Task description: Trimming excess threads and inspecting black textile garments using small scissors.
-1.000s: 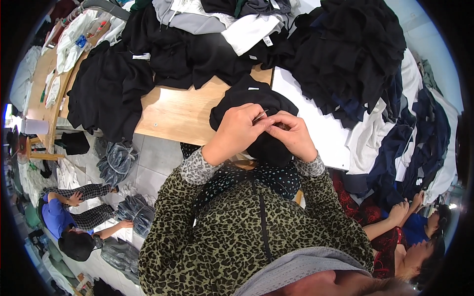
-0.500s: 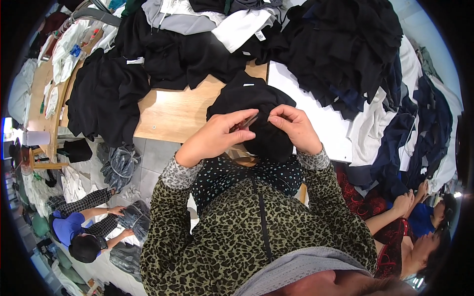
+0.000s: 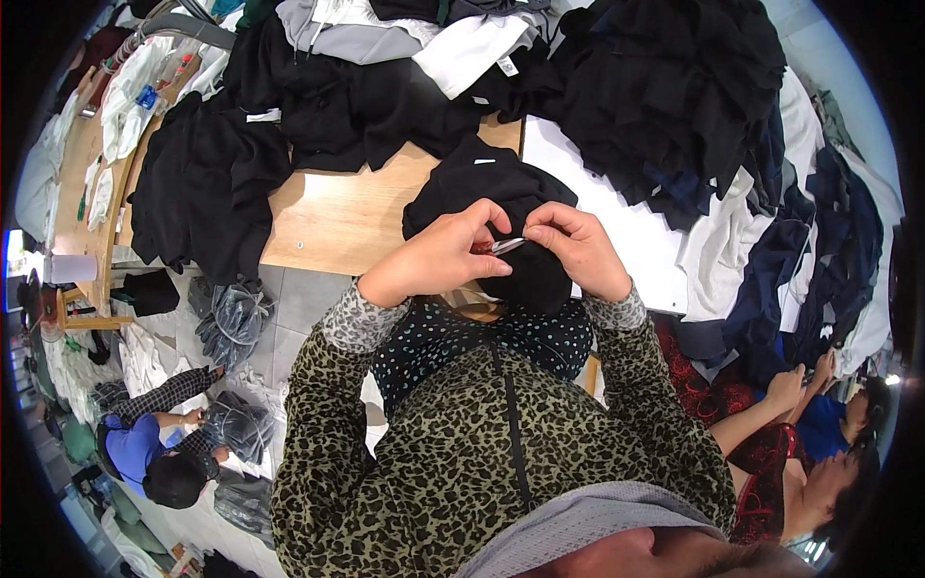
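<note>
Change since earlier frame: both hands have drawn closer together over the dark bundle, and the metal tool now bridges the small gap between them.
Left hand (image 3: pixel 438 258): fingers curled shut, thumb and forefinger pinching the red-handled end of the small metal snips (image 3: pixel 501 247); the knuckles rest on the garment.
Right hand (image 3: pixel 575 248): fingers bent and closed, pinching a fold of fabric right at the tip of the snips; whether they also touch the blade cannot be told.
Black garment (image 3: pixel 501 193): bunched into a rounded heap at the near edge of the wooden table (image 3: pixel 337 217), directly under both hands and partly hanging toward the person's chest.
Small metal snips: held roughly level between the two hands, silver tips pointing to the person's right, lying against the black cloth.
Sleeves: leopard-print cuffs with grey patterned trim, entering from the lower edge.
Dark clothing pile (image 3: pixel 665 87): heaped on the far right of the table, well apart from the hands.
White cloth (image 3: pixel 472 48): folded among black pieces at the far edge.
Other people: one in a blue top (image 3: pixel 140 448) sits on the floor at lower left beside grey bundles; another in blue (image 3: pixel 819 424) sits at lower right, near the red fabric.
</note>
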Demonstrator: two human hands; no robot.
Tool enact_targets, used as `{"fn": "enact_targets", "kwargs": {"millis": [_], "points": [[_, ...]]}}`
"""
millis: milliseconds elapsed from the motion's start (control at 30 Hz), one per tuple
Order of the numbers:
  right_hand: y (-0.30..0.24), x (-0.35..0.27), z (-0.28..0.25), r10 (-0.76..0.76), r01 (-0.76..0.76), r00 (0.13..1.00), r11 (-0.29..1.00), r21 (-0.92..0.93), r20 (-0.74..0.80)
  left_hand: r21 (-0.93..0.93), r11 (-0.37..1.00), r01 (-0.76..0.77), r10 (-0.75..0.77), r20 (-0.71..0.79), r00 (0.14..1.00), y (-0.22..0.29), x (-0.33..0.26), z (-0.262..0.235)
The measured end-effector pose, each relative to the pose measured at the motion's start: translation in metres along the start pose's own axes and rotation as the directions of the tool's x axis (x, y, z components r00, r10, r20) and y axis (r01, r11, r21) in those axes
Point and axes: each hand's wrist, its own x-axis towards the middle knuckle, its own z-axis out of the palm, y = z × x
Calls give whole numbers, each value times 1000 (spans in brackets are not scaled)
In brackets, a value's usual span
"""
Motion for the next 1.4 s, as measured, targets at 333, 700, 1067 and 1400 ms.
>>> {"fn": "enact_targets", "kwargs": {"millis": [333, 700, 1067, 1400], "points": [[3, 0, -1, -21, 22, 1000, 1000, -14, 6, 0, 1000, -3, 3, 49, 999, 1, 4, -1], [-1, -2, -1, -23, 26, 999, 998, -65, 49, -28, 1000, 9, -6, 110, 994, -4, 7, -2], [0, -2, -3, -12, 16, 999, 995, -102, 43, 4, 1000, 1, -1, 110, 994, -6, 7, -4], [0, -3, -4, 1, 4, 998, 997, -81, 58, -43, 999, 23, -17, 138, 990, -9, 12, -2]]}}
